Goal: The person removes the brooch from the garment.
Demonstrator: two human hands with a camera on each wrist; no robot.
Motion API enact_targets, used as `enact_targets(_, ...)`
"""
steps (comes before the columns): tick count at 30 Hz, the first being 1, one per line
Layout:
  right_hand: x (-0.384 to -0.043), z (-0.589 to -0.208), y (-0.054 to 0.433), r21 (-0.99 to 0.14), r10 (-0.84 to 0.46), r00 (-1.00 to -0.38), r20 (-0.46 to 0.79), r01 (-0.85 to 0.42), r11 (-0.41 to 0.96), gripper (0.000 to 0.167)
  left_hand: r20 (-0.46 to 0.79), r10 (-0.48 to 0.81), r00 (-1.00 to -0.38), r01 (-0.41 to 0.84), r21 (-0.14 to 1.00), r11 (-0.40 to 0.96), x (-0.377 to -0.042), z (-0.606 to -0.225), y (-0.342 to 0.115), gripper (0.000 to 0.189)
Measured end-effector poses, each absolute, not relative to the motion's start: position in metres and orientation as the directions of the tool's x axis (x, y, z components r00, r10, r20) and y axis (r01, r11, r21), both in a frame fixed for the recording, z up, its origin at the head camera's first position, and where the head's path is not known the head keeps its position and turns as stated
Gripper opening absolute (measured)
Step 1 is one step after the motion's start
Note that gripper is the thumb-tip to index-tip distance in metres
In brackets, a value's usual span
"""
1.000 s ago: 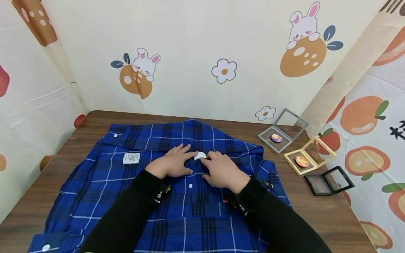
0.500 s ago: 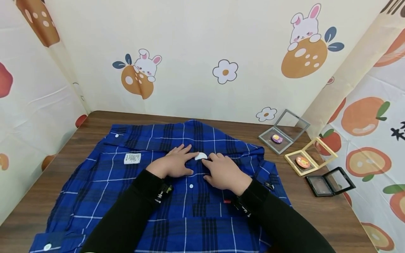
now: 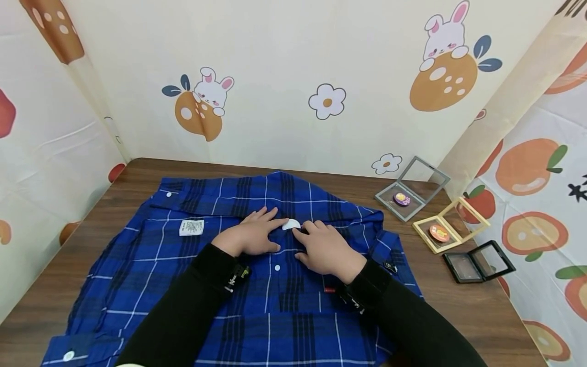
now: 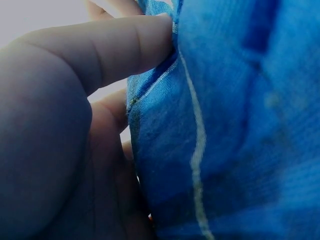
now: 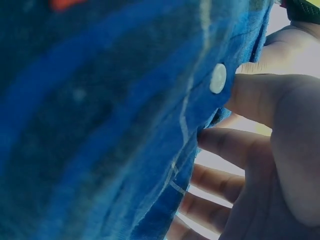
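A blue plaid shirt (image 3: 247, 306) lies spread over the table, its white buttons (image 3: 277, 268) facing up. Between the two hands a small white half-round piece (image 3: 291, 224) shows on the cloth; its kind cannot be told. My left hand (image 3: 249, 234), fingers spread, rests on the shirt, index fingertip near the piece's left side. My right hand (image 3: 326, 248) rests opposite, its fingertips at the piece's right edge. In the left wrist view the thumb (image 4: 125, 47) touches the cloth. The right wrist view has the fingers (image 5: 220, 182) lying against the fabric beside a shirt button (image 5: 218, 78).
Three opened clear-windowed cases stand at the table's right: a grey case (image 3: 412, 188) with a purple badge, a yellow case (image 3: 451, 224) with an orange badge, and a black case (image 3: 478, 262). A patterned cloth wall (image 3: 275, 61) rises behind the table (image 3: 458, 316).
The head view has shifted slightly. Both hands, the white piece and the shirt stay in about the same place.
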State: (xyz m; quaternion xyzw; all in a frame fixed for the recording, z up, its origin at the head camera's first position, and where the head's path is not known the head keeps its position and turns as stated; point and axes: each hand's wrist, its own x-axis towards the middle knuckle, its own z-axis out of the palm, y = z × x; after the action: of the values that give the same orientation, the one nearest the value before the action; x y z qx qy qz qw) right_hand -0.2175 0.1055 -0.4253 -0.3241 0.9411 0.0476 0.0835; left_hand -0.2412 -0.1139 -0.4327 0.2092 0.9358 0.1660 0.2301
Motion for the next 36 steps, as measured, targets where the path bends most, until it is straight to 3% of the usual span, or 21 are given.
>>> enact_targets(36, -0.2204, -0.4236, 0.1017, 0.093, -0.602, -0.766, -0.224, -0.632, 0.770, 0.065, -0.372, 0.453, -0.810, 0.307, 0.389, 0.869, -0.2403, -0.4337, -0.1126, 0.073)
